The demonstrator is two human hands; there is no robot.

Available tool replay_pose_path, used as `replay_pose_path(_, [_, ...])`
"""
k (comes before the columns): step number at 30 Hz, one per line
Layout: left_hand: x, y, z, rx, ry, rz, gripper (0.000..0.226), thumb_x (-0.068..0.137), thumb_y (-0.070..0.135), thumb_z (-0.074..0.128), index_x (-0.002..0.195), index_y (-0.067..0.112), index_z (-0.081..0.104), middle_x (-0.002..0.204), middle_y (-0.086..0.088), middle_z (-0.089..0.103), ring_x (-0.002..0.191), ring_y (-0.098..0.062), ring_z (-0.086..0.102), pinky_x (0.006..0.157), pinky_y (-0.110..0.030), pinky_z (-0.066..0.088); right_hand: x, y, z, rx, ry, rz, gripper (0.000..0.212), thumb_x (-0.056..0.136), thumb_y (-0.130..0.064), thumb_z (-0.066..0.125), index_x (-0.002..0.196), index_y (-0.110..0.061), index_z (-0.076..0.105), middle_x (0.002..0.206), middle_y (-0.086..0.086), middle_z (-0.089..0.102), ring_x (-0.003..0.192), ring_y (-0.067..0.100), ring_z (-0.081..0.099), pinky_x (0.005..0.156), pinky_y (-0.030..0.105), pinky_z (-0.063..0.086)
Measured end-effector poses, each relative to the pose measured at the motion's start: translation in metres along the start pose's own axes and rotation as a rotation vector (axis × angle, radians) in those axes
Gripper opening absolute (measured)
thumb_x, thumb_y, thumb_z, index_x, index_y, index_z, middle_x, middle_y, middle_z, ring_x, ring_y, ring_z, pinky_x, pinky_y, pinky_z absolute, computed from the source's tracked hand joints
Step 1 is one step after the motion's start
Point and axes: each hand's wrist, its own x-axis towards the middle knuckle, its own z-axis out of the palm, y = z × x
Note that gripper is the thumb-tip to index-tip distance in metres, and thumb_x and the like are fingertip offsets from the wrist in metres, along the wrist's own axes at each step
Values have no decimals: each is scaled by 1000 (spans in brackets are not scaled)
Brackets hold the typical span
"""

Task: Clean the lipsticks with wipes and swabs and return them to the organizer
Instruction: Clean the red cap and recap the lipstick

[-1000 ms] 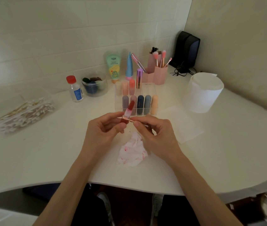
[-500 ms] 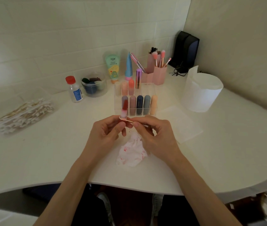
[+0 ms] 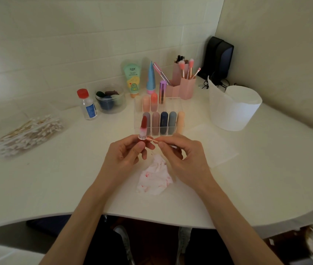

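Lipstick (image 3: 143, 124) now upright before part-filled organizer (image 3: 174, 106)

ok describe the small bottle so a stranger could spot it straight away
Start at the tiled back wall and look left of the clear organizer. Beside the round jar stands a small bottle. Only it has a red cap and blue label.

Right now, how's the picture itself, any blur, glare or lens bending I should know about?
Head view: soft, even light, no glare. The wide lens bows the table edge and wall tiles. The swab pile at the left is smeared; the lipstick in the left hand is fairly sharp.
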Motion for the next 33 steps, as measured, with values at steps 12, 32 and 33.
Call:
replay_pose_path(12, [0,-2,-4,90,24,26,25,99,19,56,121,16,69,105,-7,57,67,-35,52,60,-36,39,-1,-5,1,17,-2,23,15,94,-3,70,105,-7,79,82,-14,67,69,2,58,65,8,40])
replay_pose_path(32, [0,2,-1,-31,94,-6,19,90,-8,66,106,4,64,86,2,75,66,-14,64,70,-21,54,-1,-6,3,-32,10,16,14,93,-1,71,103,-7,79,79,-18,63,70,1,58,65,6,39])
replay_pose_path(33, [0,1,-1,-31,86,-3,19,92,-8,64,107,3,64,85,3,75,66,-15,63,71,-21,54,-1,-6,2,-36,10,18,14,93,-1,71,103,-6,79,79,-20,62,70,1,58,66,6,39])
